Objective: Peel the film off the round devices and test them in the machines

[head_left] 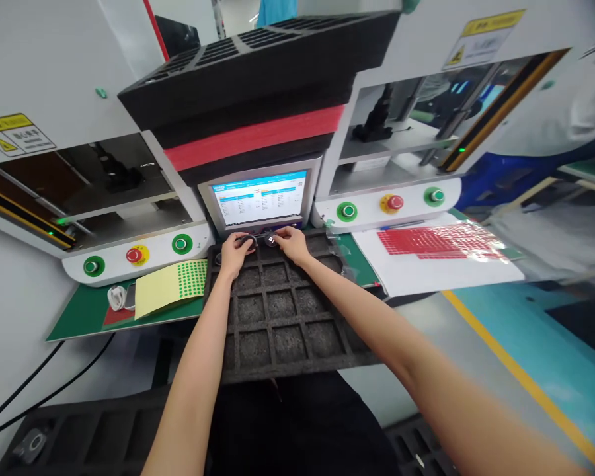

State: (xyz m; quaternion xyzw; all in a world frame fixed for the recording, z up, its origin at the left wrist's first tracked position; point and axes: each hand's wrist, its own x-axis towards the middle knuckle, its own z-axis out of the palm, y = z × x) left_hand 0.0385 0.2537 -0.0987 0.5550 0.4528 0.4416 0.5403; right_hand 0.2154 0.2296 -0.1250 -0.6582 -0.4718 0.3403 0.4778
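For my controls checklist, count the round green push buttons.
4: two round green buttons flank the red round button on the left white panel; two more flank another on the right panel.

Yellow-topped labels (17, 135) on white machines (44, 79) show warning triangles; lettering there and on the screen (262, 198) is illegible.

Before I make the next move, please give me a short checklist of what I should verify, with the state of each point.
1. Left hand has its round dark part: ok.
2. Right hand has its small dark part: ok, fingers are at it.
3. Near pockets of the foam tray are empty: ok.
4. Tray lies fully on the green table: not ok, its near edge seems to pass the table front.
5. Screen is lit: ok.
6. Text on it shows no error: cannot tell, too small.
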